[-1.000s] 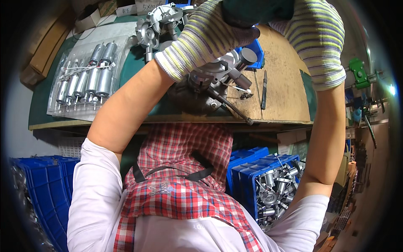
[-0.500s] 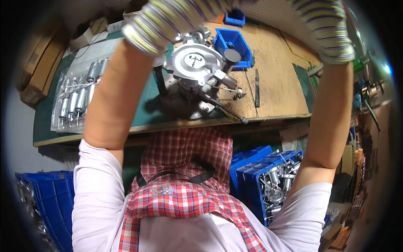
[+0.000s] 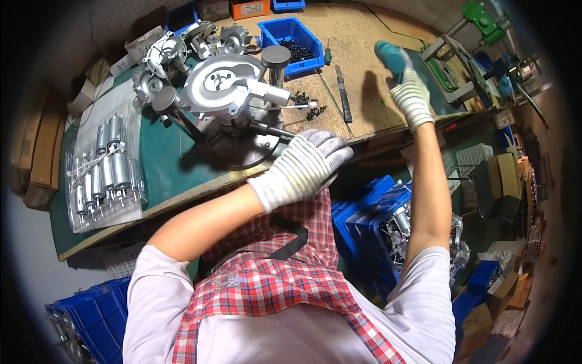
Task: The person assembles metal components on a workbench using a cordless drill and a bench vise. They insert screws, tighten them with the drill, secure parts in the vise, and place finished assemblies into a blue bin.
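Note:
My left hand (image 3: 303, 164), in a striped knit glove, closes over the outer end of a dark lever (image 3: 273, 130). The lever sticks out from a metal fixture at the bench's front edge. On top of the fixture lies a round silver metal housing (image 3: 221, 85), with a short cylinder and a thin white lead at its right side. My right hand (image 3: 413, 98), gloved alike, is raised over the right part of the bench. It grips a teal power screwdriver (image 3: 392, 59), whose tip I cannot make out. Loose black screws (image 3: 309, 104) lie right of the fixture.
A blue bin (image 3: 291, 48) of black screws stands behind, and a dark slim tool (image 3: 344, 94) lies nearby. Several silver motors (image 3: 106, 164) rest on plastic at left. Metal castings (image 3: 163, 57) crowd the back left. A green press (image 3: 482, 24) stands at right; blue crates (image 3: 91, 321) sit below.
Both hands have come down from the top edge into view. The left has taken hold of the lever. The teal screwdriver now shows in the right hand. The view has shifted.

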`<move>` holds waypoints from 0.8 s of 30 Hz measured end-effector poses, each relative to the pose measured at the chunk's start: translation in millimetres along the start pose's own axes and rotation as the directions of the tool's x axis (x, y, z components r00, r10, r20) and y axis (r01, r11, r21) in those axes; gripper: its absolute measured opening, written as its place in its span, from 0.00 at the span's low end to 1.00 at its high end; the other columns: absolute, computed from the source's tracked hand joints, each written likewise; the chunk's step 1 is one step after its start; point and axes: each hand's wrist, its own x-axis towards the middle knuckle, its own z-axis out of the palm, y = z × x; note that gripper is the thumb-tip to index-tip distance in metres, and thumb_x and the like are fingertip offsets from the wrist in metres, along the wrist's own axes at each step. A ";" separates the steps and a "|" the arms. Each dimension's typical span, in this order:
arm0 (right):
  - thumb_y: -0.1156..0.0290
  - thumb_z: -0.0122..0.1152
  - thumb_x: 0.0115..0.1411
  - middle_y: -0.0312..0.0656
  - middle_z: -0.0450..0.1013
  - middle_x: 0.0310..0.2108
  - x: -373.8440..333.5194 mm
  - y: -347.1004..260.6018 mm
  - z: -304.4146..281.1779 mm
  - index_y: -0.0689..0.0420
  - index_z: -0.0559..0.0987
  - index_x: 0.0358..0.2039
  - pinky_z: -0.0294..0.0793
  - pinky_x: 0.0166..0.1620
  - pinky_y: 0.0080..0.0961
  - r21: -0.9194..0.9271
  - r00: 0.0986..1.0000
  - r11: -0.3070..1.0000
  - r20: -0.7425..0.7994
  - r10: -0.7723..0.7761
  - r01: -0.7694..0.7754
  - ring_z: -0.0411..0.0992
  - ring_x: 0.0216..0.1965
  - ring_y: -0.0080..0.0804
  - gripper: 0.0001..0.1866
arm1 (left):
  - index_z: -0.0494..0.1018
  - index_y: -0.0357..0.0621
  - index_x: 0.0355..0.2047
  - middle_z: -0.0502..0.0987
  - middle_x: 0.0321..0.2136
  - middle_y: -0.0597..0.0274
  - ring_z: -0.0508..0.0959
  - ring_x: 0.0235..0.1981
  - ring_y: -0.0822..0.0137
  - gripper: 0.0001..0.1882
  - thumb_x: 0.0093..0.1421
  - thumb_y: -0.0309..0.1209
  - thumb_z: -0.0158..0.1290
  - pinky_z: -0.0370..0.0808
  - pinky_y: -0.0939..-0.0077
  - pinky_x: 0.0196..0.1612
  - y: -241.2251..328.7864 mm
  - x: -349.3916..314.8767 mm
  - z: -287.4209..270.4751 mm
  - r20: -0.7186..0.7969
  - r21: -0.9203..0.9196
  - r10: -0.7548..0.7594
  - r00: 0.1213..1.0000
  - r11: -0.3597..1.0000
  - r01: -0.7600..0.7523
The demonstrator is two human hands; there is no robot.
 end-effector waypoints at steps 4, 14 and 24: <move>0.61 0.67 0.58 0.54 0.78 0.44 -15.4 -21.6 21.7 0.38 0.58 0.71 0.77 0.48 0.47 -0.316 0.956 0.946 0.249 0.157 -0.073 0.78 0.46 0.51 0.42 | 0.73 0.43 0.48 0.76 0.37 0.59 0.78 0.41 0.56 0.24 0.50 0.35 0.61 0.74 0.59 0.45 -8.8 5.2 55.0 0.098 0.169 -0.142 0.985 0.978 0.124; 0.60 0.62 0.63 0.51 0.76 0.47 -29.0 -22.8 59.2 0.31 0.58 0.71 0.74 0.50 0.47 -0.423 0.958 0.903 0.223 0.179 -0.070 0.76 0.49 0.45 0.38 | 0.76 0.48 0.25 0.79 0.19 0.56 0.80 0.22 0.52 0.14 0.62 0.43 0.53 0.75 0.55 0.27 14.8 7.1 34.6 0.417 0.113 -0.299 0.859 0.954 0.277; 0.61 0.63 0.62 0.56 0.71 0.55 -24.6 -28.6 41.9 0.32 0.57 0.72 0.68 0.59 0.51 -0.375 0.901 0.921 0.355 0.248 -0.106 0.70 0.57 0.52 0.40 | 0.76 0.54 0.26 0.72 0.11 0.60 0.73 0.17 0.56 0.12 0.58 0.46 0.58 0.68 0.61 0.28 41.8 -106.6 -68.0 0.559 0.119 -0.216 0.800 0.976 0.179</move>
